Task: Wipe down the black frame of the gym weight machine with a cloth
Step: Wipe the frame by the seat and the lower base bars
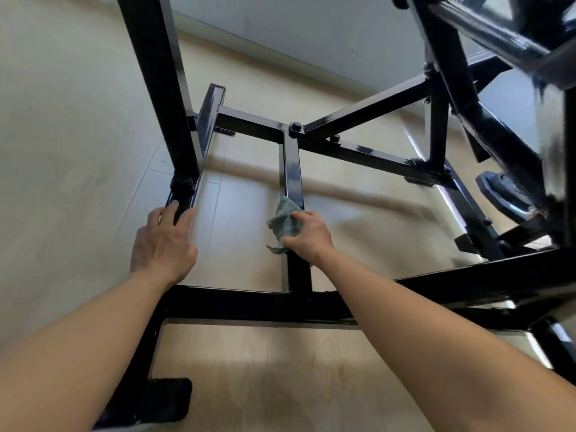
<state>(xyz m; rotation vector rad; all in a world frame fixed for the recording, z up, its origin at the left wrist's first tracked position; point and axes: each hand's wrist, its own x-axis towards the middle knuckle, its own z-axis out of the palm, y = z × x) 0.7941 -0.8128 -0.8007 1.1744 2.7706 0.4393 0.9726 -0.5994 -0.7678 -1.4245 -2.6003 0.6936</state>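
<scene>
Teal cloth, one, gripped by right hand against black frame; left hand grips same frame.

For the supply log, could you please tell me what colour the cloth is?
A pale teal-green cloth, clearest in the head view.

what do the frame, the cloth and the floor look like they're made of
Frame: probably painted steel tube, glossy black; square section, bolted joints, sharp reflections. Cloth: soft green terry or microfibre, judging by its fuzzy nap. Floor: pale wood-look planks, perhaps laminate or vinyl; seams and a light sheen show.
</scene>
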